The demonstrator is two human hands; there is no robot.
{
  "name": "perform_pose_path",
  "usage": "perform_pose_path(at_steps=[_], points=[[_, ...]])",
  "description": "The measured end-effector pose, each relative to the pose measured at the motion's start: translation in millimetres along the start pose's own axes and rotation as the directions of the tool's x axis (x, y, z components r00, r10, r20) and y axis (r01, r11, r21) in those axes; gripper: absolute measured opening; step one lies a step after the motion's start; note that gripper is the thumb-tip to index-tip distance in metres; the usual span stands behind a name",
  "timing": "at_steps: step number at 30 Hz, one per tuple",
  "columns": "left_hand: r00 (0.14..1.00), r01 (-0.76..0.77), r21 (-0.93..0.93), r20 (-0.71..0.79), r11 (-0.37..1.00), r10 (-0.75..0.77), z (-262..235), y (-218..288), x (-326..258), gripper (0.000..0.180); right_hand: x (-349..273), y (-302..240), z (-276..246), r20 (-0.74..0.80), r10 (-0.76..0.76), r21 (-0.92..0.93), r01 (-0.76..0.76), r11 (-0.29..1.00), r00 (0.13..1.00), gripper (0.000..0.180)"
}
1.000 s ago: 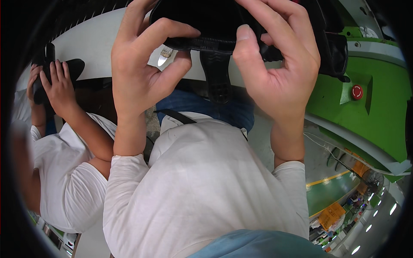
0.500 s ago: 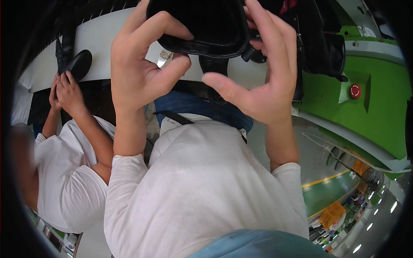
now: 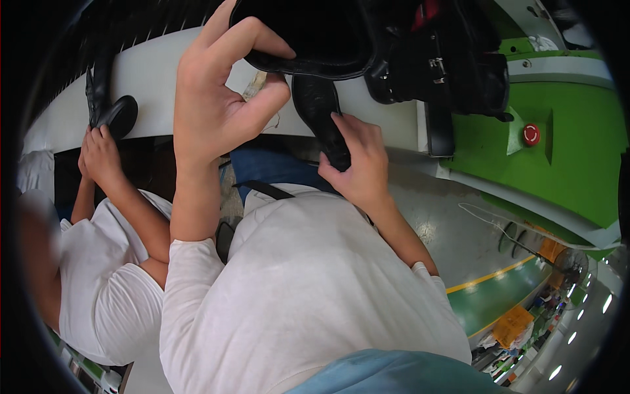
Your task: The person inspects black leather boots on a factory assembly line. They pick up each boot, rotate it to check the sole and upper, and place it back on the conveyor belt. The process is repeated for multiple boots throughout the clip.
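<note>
In my left hand (image 3: 220, 98) is the rim of a black leather boot shaft (image 3: 312, 67), its wide dark opening toward me. The index finger reaches inside the opening, and the thumb is bent just below the rim. Under the shaft, a long black shoe-sole-shaped piece (image 3: 317, 108) lies over the table's near edge. My right hand (image 3: 361, 157) pinches its lower end between thumb and fingers. Whether this piece belongs to the same boot I cannot tell. The far part of the shaft runs out of view.
More black boots with buckles (image 3: 440, 75) are piled at the right of the white table (image 3: 161, 62). Beyond stands a green machine (image 3: 564, 144) with a red button (image 3: 531, 134). At the left, a co-worker's hands (image 3: 102, 151) hold another black boot (image 3: 120, 117).
My right hand has left the right side of the boot shaft and come down onto the sole-shaped piece's lower end. My left hand stays at the rim.
</note>
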State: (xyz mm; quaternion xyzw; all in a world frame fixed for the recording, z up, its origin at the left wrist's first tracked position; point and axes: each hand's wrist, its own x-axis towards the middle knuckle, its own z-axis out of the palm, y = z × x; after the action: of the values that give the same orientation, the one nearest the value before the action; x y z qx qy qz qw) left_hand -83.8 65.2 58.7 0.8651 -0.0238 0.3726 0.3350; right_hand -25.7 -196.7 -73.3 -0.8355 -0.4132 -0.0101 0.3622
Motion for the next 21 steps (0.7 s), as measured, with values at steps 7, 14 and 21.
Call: perform_pose_path(at_steps=[7, 14, 21], points=[[0.953, 0.113, -0.307, -0.234, 0.945, -0.190, 1, -102, 26, 0.015, -8, 5, -48, -0.166, -0.046, 0.059, 0.056, 0.997, 0.985, 0.082], [0.963, -0.221, -0.609, -0.260, 0.762, 0.072, -15, -40, 127, 0.006, -21, -7, -110, -0.341, -0.261, 0.002, 0.278, 0.961, 0.903, 0.077], [0.980, -0.153, -0.400, -0.176, 0.904, 0.088, -16, -3, 106, 0.018, -32, 8, -245, -0.650, -0.635, -0.555, 0.309, 0.772, 0.417, 0.068]])
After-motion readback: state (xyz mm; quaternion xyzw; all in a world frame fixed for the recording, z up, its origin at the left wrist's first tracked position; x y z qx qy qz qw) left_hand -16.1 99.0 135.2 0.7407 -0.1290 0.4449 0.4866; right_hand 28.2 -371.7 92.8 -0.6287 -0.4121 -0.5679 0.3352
